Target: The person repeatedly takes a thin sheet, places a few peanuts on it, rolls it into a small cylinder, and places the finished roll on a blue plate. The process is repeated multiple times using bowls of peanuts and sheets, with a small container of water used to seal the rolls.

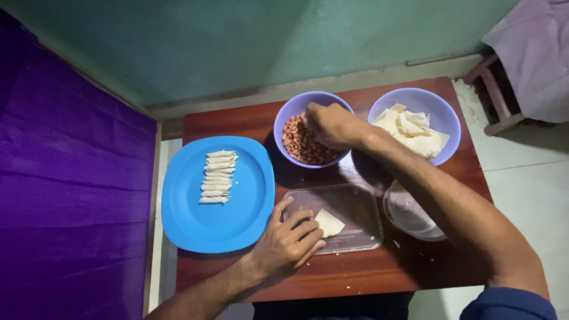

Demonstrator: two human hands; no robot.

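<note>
Reddish-brown wood makes up the counter (pixel 249 121) in the middle of the frame, set against a pale green wall (pixel 237 41) along the top; a purple cloth (pixel 65 195) fills the left side and a pink cloth over a stool (pixel 533 53) sits in the upper right corner. On the left of the counter a blue plate (pixel 243 201) carries a short column of rolled pastry pieces (pixel 217 176). At upper centre a lilac bowl (pixel 290 112) holds peanuts (pixel 302 148), and the right hand (pixel 332 125) dips into it with fingers bunched over the nuts; whether it grips any I cannot tell. Just right of it a second lilac bowl (pixel 441 109) is heaped with pale pastry squares (pixel 412 130). Lower centre, a clear rectangular tray (pixel 355 207) bears one pastry square (pixel 329 224), which the left hand (pixel 284 243) pins with loosely curled fingertips. A clear round container (pixel 409 216) stands just right of the tray.
</note>
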